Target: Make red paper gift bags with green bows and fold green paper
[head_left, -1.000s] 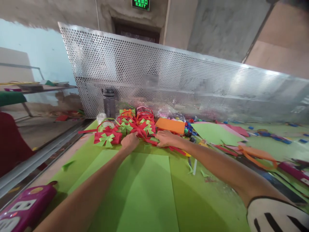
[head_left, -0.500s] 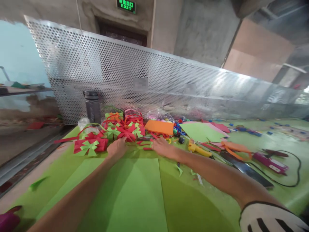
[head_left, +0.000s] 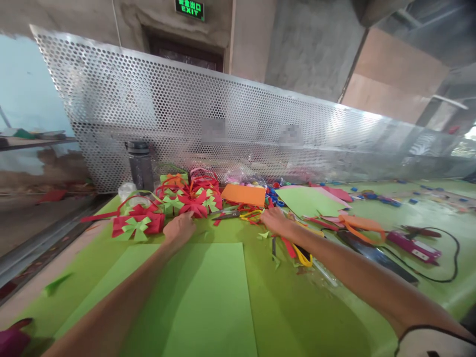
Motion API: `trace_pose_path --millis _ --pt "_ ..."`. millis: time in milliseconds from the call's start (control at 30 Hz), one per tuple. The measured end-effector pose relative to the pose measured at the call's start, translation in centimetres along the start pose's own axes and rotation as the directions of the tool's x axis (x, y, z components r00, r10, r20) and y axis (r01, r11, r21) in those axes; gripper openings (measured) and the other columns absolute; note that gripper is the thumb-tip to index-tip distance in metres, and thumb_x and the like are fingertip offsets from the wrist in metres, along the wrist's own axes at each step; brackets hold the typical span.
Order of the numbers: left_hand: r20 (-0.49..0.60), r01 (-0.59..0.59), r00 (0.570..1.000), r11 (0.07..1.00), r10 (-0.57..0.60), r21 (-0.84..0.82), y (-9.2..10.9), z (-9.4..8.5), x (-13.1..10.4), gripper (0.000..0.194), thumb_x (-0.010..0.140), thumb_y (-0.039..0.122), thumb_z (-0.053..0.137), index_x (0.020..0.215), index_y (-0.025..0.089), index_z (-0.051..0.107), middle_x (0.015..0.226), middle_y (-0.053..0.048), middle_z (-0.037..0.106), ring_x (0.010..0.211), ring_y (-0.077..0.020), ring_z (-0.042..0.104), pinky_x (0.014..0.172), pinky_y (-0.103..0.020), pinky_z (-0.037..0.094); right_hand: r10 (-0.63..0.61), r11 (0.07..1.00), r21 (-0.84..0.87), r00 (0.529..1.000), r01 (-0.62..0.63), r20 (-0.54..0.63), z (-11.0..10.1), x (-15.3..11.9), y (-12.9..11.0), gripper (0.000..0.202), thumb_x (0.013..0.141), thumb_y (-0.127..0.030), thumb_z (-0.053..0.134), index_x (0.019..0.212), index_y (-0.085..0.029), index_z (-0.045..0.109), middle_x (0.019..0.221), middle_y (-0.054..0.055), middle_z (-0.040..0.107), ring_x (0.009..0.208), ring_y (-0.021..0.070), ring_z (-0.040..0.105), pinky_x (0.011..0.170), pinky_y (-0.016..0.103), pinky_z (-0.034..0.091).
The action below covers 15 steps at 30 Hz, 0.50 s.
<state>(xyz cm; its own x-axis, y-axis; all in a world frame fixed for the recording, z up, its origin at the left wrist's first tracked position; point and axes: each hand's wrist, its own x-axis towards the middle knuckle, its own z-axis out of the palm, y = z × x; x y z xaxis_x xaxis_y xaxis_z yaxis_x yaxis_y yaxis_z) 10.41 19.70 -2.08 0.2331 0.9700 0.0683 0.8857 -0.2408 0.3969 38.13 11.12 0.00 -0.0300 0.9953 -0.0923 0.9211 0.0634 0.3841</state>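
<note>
My left hand point(head_left: 179, 228) touches the front of a red paper flower point(head_left: 194, 205) among several small red and green paper bags, its fingers bent together; what they hold, if anything, is hidden. My right hand point(head_left: 273, 220) is low over the table beside yellow-handled scissors point(head_left: 251, 215), fingers curled down and partly hidden. Under my right forearm lie red strips point(head_left: 288, 248) and a yellow loop point(head_left: 304, 258). Large light green sheets point(head_left: 201, 297) lie in front of me. Left of my left hand sits a red bag with a green flower point(head_left: 136, 228).
Behind the bags stand a dark bottle point(head_left: 140, 166) and a perforated metal screen point(head_left: 178, 109). An orange sheet point(head_left: 243, 195) lies mid-table. Rightward are green paper point(head_left: 312, 202), a dark flat device point(head_left: 379, 258) and a purple power strip point(head_left: 414, 246) with a black cable.
My right hand has moved to the right, along with red strips and green scraps. The scissors now show between my hands. My left hand has stayed almost in place.
</note>
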Motion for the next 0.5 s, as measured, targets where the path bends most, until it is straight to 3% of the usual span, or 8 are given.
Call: trace_pose_path --millis 133,233,400,500 --pt "-0.002 0.087 0.996 0.995 -0.087 0.051 0.4 -0.1 -0.1 0.033 0.090 0.034 0.055 0.118 0.016 0.054 0.118 -0.008 0.056 0.099 -0.0217 0.058 0.083 -0.042 0.051 -0.023 1.000 -0.003 0.999 0.023 -0.030 -1.2 0.5 -0.7 0.033 0.089 -0.032 0.056 0.118 -0.015 0.054 0.117 0.009 0.057 0.097 0.0209 0.059 0.081 0.041 0.051" --pt "0.003 0.100 0.995 0.993 -0.100 0.070 0.8 -0.3 -0.2 0.034 0.090 0.033 0.055 0.119 0.016 0.053 0.118 -0.009 0.056 0.100 -0.0215 0.058 0.083 -0.042 0.051 -0.115 0.993 -0.004 0.990 0.115 -0.087 -2.5 1.8 -2.8 0.032 0.089 -0.033 0.056 0.116 -0.015 0.055 0.115 0.009 0.058 0.097 0.0206 0.060 0.081 0.041 0.051" --pt "0.008 0.089 0.996 0.992 -0.090 0.093 0.7 -0.3 -0.4 0.032 0.090 0.034 0.055 0.117 0.017 0.054 0.117 -0.008 0.056 0.099 -0.0214 0.058 0.083 -0.041 0.051 -0.352 0.934 -0.003 0.920 0.357 -0.171 -3.7 4.9 -7.5 0.024 0.090 -0.031 0.054 0.107 -0.014 0.059 0.106 0.006 0.062 0.093 0.0190 0.061 0.080 0.040 0.051" --pt "-0.007 0.078 0.997 0.992 -0.077 0.095 0.5 -0.1 -0.3 0.032 0.090 0.033 0.055 0.118 0.017 0.054 0.118 -0.008 0.056 0.099 -0.0212 0.058 0.083 -0.041 0.051 -0.432 0.897 0.002 0.880 0.441 -0.196 -3.3 6.6 -9.1 0.024 0.090 -0.030 0.055 0.107 -0.014 0.059 0.107 0.006 0.062 0.094 0.0192 0.060 0.081 0.040 0.051"
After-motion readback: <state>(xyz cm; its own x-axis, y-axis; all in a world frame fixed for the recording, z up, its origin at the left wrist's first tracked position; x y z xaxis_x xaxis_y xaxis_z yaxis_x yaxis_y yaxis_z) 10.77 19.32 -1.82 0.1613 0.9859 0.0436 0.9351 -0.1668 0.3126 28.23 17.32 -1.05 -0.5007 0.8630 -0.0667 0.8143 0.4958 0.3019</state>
